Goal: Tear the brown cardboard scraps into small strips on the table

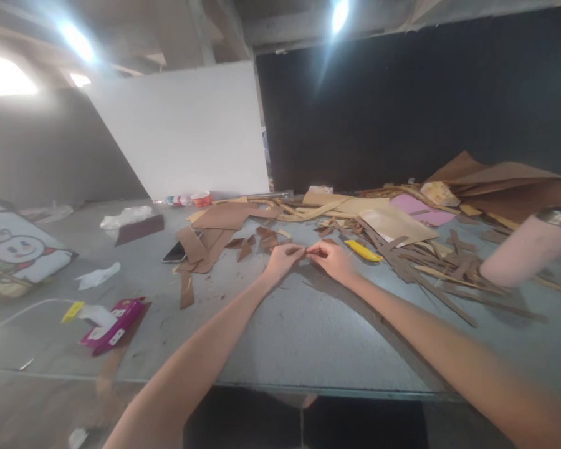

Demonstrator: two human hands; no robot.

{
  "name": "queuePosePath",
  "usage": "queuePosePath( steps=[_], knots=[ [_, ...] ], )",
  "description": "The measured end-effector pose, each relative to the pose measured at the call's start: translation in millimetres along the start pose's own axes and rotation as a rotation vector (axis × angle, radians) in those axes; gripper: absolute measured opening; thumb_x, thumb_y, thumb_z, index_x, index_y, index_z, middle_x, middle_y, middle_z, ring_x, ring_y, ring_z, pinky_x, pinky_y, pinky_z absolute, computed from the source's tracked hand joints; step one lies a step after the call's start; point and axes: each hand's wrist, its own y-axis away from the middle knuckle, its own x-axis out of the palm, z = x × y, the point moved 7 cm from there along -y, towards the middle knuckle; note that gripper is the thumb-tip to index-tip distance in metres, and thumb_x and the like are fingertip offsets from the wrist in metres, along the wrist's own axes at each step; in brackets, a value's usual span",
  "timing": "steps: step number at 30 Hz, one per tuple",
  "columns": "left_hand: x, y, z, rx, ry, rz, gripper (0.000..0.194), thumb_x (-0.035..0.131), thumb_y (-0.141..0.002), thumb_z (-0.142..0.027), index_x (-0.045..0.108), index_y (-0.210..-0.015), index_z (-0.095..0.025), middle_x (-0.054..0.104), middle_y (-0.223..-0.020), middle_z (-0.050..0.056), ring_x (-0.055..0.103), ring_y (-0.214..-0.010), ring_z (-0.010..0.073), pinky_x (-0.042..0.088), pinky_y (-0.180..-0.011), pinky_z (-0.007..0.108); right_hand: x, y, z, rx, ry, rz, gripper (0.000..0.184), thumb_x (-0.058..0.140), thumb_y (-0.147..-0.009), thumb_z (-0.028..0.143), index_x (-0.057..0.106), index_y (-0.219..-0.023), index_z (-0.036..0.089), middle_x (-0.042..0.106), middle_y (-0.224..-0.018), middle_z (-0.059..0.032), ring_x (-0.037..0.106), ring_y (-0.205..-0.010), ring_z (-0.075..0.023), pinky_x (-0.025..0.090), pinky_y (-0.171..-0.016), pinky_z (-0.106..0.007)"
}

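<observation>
Over the middle of the grey table (280, 349), my left hand (283, 260) and my right hand (331, 259) meet at the fingertips. Both are closed in a pinch. Something small and dark shows between the fingertips, too small to name; it may be a scrap of the brown sheet. Just right of my right hand lies a yellow utility knife (363, 251). Beyond my left hand are several small brown offcuts (244, 248), some of them triangular.
Brown strips (421, 280) lie piled on the right near a pink tumbler (526, 249). Brown sheets (215, 240) partly cover a phone (174, 252). A magenta tissue pack (115, 325) sits at the left. Behind stand a white board (187, 131) and a black panel (402, 112).
</observation>
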Motion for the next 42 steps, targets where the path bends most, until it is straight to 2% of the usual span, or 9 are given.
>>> queuePosePath(
  steps=[5,12,16,21,28,33,36,42],
  knots=[
    [0.1,0,-1,0.009,-0.015,0.019,0.049,0.083,-0.084,-0.062,0.089,-0.102,-0.017,0.082,-0.087,0.009,0.068,-0.074,0.0187,0.051,-0.069,0.03,1,-1,-3,0.001,-0.002,0.012,0.03,0.078,-0.096,0.057,0.083,-0.1,0.028,0.085,-0.089,-0.0041,0.079,-0.081,-0.0267,0.06,-0.078,-0.039],
    [1.4,-2,2,0.022,-0.01,0.036,0.044,0.083,-0.085,-0.058,0.088,-0.1,-0.017,0.079,-0.082,0.007,0.065,-0.07,0.0168,0.05,-0.066,0.029,0,0,3,-0.006,-0.035,0.011,0.037,0.076,-0.095,0.063,0.082,-0.101,0.027,0.085,-0.091,-0.005,0.079,-0.081,-0.0269,0.06,-0.076,-0.038],
    [0.8,0,0,0.002,0.056,0.062,0.044,0.087,-0.085,-0.051,0.088,-0.111,-0.016,0.082,-0.091,0.009,0.067,-0.072,0.0166,0.053,-0.069,0.029,-2,0,3,-0.004,-0.028,-0.006,0.038,0.076,-0.095,0.064,0.081,-0.099,0.026,0.084,-0.088,-0.005,0.079,-0.079,-0.0268,0.06,-0.076,-0.038],
    [-1.6,2,0,-0.015,0.114,0.087,0.048,0.089,-0.083,-0.042,0.084,-0.122,-0.014,0.079,-0.085,0.007,0.064,-0.063,0.0129,0.052,-0.066,0.028,-3,-1,3,-0.032,0.018,-0.033,0.034,0.075,-0.096,0.058,0.079,-0.102,0.026,0.085,-0.097,-0.0066,0.08,-0.086,-0.0269,0.062,-0.084,-0.04],
    [-3.2,-4,9,-0.007,0.12,0.068,0.042,0.09,-0.083,-0.038,0.083,-0.116,-0.013,0.076,-0.075,0.004,0.066,-0.061,0.0139,0.053,-0.063,0.027,-1,-2,1,-0.039,-0.005,-0.028,0.027,0.074,-0.097,0.051,0.078,-0.106,0.026,0.085,-0.103,-0.0068,0.081,-0.094,-0.026,0.064,-0.088,-0.039],
    [-1.1,-7,14,0.007,0.139,0.09,0.028,0.083,-0.086,-0.026,0.083,-0.11,-0.012,0.078,-0.079,0.005,0.068,-0.064,0.0135,0.054,-0.066,0.026,-1,-4,-3,-0.047,0.015,-0.015,0.021,0.074,-0.097,0.04,0.081,-0.11,0.024,0.086,-0.107,-0.0078,0.082,-0.095,-0.025,0.064,-0.089,-0.037],
    [0.9,-8,15,0.007,0.154,0.1,0.022,0.078,-0.087,-0.02,0.083,-0.106,-0.012,0.077,-0.078,0.004,0.069,-0.063,0.0129,0.054,-0.064,0.025,-1,-4,-5,-0.036,0.029,-0.001,0.019,0.074,-0.097,0.036,0.081,-0.109,0.024,0.086,-0.103,-0.007,0.082,-0.092,-0.025,0.064,-0.088,-0.037],
    [3.4,-8,16,-0.033,0.171,0.096,0.029,0.076,-0.088,-0.015,0.082,-0.116,-0.011,0.075,-0.071,0.002,0.068,-0.059,0.0122,0.053,-0.062,0.023,-4,-1,-1,-0.052,0.076,-0.017,0.02,0.074,-0.098,0.039,0.084,-0.108,0.024,0.086,-0.097,-0.0062,0.081,-0.084,-0.0246,0.062,-0.082,-0.036]
  ],
)
